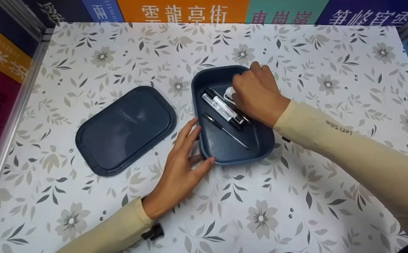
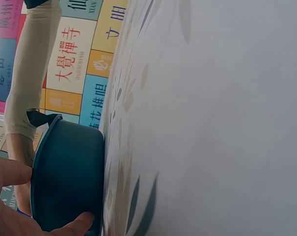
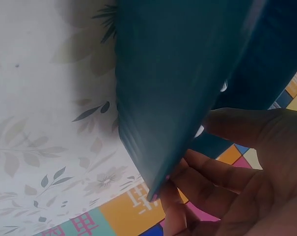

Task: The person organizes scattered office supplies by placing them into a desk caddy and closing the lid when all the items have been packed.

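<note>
Uncurled, my left hand [image 1: 177, 172] touched the box [image 1: 220, 149] on the floral tabletop [image 1: 232, 218], lettered panels [image 1: 184, 12] beyond; my right hand [image 1: 259, 92] bent down over it, its hold unclear.

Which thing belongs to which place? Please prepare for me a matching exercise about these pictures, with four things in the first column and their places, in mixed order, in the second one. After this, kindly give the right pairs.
Things
1. Lid
2. White-and-black markers
3. Left hand
4. Right hand

Places
A. Over the far right part of the box
B. Touching the near left outside of the box
C. On the table, apart from the box
D. Inside the box, side by side

Right pairs: 1-C, 2-D, 3-B, 4-A
</note>
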`<state>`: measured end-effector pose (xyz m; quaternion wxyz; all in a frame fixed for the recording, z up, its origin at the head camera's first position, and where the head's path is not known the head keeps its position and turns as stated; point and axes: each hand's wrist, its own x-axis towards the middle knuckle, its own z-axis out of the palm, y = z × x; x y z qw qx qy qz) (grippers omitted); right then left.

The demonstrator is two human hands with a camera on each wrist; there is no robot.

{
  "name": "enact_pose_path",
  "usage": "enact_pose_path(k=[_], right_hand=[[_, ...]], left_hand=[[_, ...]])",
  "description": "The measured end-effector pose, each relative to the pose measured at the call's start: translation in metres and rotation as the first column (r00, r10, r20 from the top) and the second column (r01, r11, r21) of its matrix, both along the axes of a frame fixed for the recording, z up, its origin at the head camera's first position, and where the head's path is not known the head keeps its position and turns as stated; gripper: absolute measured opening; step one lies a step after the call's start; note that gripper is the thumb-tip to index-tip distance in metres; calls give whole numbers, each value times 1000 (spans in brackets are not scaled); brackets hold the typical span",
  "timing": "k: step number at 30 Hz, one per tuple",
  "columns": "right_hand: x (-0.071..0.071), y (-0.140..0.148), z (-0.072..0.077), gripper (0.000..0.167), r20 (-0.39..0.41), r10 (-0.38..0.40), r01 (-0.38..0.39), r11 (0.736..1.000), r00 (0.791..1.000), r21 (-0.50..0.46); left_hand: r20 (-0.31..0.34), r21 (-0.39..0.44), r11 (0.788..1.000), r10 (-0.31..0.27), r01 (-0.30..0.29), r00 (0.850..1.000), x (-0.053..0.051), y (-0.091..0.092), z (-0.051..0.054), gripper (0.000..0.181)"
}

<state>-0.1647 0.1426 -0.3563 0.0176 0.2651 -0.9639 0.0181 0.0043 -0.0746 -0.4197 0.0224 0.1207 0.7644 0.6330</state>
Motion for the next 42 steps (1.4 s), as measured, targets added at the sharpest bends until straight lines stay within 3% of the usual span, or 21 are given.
enact_pose_path(k=[14, 24, 38, 42], right_hand=[[11, 12, -5, 22, -65, 35, -41, 993, 997, -107], [26, 20, -2, 22, -60, 67, -76, 984, 996, -164], [58, 30, 13, 24, 24, 39, -28, 930, 999, -366], [69, 32, 13, 25, 17, 33, -23, 915, 999, -403]], left_hand=[[14, 46, 999, -10, 10, 1000, 1, 1, 0, 86], [7, 14, 1000, -6, 6, 1000, 1, 0, 0, 86], [8, 22, 1000, -2, 2, 1000, 5, 3, 4, 87], [-31, -51, 999, 18, -20, 999, 8, 1, 7, 87]])
